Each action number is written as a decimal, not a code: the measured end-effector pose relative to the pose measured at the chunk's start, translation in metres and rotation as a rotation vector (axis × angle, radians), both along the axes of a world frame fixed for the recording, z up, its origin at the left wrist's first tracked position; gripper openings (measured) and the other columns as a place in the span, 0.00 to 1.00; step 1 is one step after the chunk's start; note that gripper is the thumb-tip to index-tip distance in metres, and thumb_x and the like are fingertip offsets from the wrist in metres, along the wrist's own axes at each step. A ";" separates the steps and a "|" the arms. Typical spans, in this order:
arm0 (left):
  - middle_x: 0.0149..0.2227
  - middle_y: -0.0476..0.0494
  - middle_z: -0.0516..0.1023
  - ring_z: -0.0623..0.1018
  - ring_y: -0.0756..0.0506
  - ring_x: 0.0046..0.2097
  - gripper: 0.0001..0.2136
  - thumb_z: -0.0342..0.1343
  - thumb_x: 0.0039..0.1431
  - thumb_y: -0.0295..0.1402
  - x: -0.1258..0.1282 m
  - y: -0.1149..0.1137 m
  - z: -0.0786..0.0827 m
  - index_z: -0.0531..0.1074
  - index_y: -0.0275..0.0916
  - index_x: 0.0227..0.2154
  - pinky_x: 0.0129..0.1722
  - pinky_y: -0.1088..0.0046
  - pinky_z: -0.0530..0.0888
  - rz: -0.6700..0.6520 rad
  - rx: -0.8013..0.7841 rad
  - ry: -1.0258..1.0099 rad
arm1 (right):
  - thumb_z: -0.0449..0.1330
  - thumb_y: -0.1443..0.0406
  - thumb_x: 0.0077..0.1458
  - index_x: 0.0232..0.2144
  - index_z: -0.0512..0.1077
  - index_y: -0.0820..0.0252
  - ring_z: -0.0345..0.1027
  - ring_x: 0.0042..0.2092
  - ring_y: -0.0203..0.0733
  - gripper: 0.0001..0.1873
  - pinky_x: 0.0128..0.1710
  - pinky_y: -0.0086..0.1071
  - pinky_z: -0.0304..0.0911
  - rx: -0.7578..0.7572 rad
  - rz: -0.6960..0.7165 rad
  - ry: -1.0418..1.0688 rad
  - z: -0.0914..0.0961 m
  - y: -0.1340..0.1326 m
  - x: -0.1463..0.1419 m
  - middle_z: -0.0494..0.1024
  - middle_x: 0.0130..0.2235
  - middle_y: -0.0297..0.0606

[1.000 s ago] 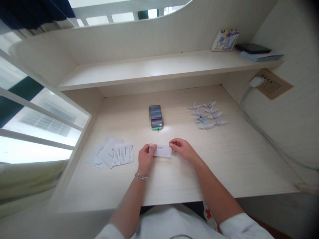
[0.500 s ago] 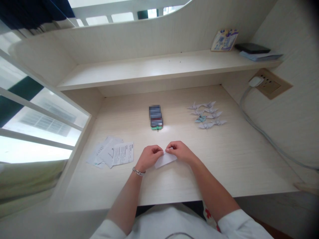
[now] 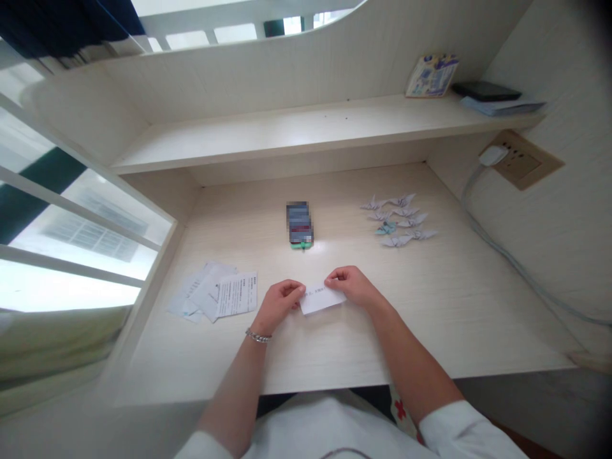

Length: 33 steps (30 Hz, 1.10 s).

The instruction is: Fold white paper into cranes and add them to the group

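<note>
A small folded sheet of white paper [image 3: 323, 300] with a line of print near its top edge is held just over the desk, in front of my body. My left hand [image 3: 281, 302] pinches its left end between thumb and fingers. At the upper right edge, my right hand [image 3: 352, 285] pinches the same paper. Beyond the hands lies a phone [image 3: 299, 223] with a blurred screen and a green piece at its near end. Several folded paper cranes [image 3: 401, 223] sit in a cluster to the right, one of them bluish.
Loose printed sheets [image 3: 236, 294] lie overlapping on the desk's left side. A shelf [image 3: 268, 135] crosses the back, carrying a snack-like packet [image 3: 432, 76] and a dark flat object [image 3: 486, 91] on papers. A grey cable [image 3: 497, 245] runs from the wall socket [image 3: 526, 160] down the right side.
My hands have moved apart along the paper, the left one slightly left and the right one slightly right. More of the paper and its printed line now shows between them.
</note>
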State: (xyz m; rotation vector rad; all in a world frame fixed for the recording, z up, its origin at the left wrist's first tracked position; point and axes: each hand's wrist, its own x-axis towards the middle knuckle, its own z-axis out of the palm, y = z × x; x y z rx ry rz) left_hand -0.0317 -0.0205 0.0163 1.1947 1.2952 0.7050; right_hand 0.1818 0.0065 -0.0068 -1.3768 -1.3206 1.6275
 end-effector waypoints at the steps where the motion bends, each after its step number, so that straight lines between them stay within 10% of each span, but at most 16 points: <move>1: 0.24 0.45 0.73 0.71 0.50 0.25 0.13 0.55 0.48 0.40 0.005 0.000 -0.001 0.73 0.34 0.29 0.25 0.76 0.67 -0.007 0.008 0.010 | 0.63 0.59 0.40 0.25 0.74 0.65 0.62 0.23 0.33 0.13 0.21 0.26 0.54 -0.003 -0.012 0.021 0.001 -0.001 -0.002 0.73 0.22 0.35; 17: 0.22 0.48 0.72 0.69 0.51 0.24 0.13 0.54 0.49 0.42 0.002 0.001 -0.011 0.72 0.35 0.29 0.23 0.78 0.66 0.137 0.103 0.131 | 0.63 0.60 0.42 0.30 0.73 0.65 0.68 0.23 0.33 0.14 0.22 0.25 0.62 -0.271 -0.128 0.246 0.008 -0.009 0.001 0.75 0.23 0.37; 33: 0.20 0.48 0.70 0.68 0.52 0.22 0.14 0.54 0.49 0.42 0.000 0.001 -0.008 0.73 0.34 0.29 0.20 0.79 0.64 0.124 0.110 0.148 | 0.61 0.59 0.44 0.32 0.71 0.64 0.65 0.20 0.31 0.14 0.19 0.23 0.60 -0.129 -0.084 0.038 0.000 -0.009 0.003 0.74 0.20 0.34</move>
